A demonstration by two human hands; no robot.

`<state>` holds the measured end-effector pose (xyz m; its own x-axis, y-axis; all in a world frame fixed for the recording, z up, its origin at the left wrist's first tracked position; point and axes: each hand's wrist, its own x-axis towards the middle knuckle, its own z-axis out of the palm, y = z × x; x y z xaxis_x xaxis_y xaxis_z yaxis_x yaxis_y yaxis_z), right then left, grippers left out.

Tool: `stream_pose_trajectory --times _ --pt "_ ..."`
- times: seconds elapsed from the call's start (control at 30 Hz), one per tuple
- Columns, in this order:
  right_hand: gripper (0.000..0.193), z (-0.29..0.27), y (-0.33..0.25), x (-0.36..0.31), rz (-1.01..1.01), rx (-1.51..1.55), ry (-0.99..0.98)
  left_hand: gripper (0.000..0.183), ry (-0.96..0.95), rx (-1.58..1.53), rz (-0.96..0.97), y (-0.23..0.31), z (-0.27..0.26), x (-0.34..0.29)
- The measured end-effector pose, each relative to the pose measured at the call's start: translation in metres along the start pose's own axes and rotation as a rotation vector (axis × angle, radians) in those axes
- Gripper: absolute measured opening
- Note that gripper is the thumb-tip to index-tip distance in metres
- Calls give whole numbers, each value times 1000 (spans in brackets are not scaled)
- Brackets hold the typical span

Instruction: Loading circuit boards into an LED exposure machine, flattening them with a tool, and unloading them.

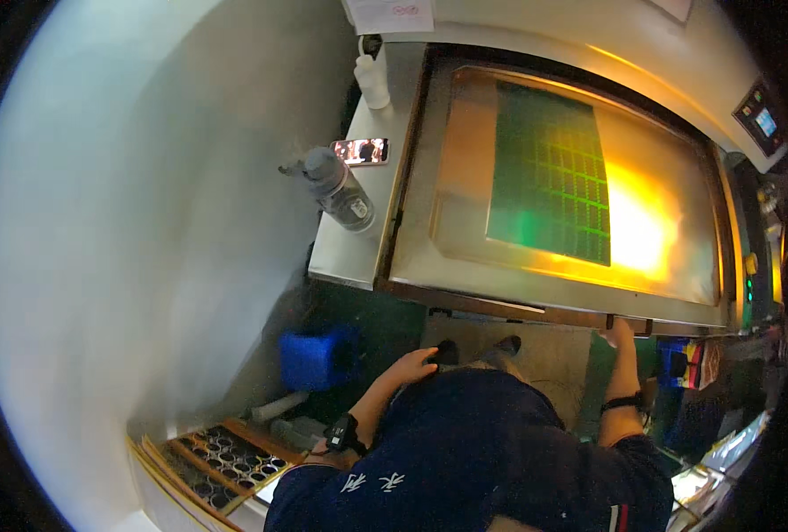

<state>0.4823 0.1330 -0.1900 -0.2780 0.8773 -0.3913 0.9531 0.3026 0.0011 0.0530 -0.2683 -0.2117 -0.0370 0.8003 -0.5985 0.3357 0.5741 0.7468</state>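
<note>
My right hand (pixel 620 333) is at the front edge of a large flat machine bed, its fingers closed around a dark handle (pixel 649 326) there and partly hidden by it. On the bed, under a clear sheet (pixel 465 160) in a metal frame (pixel 500 303), lies a green panel (pixel 536 160) with a grid pattern. Strong yellow light glows beside the panel's right edge. My left hand (pixel 411 365) hangs in front of my body, away from the machine, fingers loosely stretched and holding nothing.
On the metal side ledge (pixel 345 257) stand a clear bottle (pixel 345 197), a phone (pixel 361 152) with a lit screen and a white squeeze bottle (pixel 373 82). A blue bin (pixel 318 359) is on the floor. Patterned panels (pixel 225 461) stand lower left; a control screen (pixel 760 120) is far right.
</note>
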Motion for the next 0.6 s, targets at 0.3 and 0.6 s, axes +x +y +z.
stream_pose_trajectory --times 0.3,0.6 --pt "39 -171 21 -103 -32 -55 324 82 -92 129 58 189 -44 100" --pt "22 -210 -24 -106 -703 329 772 72 641 -1277 878 357 -74 73"
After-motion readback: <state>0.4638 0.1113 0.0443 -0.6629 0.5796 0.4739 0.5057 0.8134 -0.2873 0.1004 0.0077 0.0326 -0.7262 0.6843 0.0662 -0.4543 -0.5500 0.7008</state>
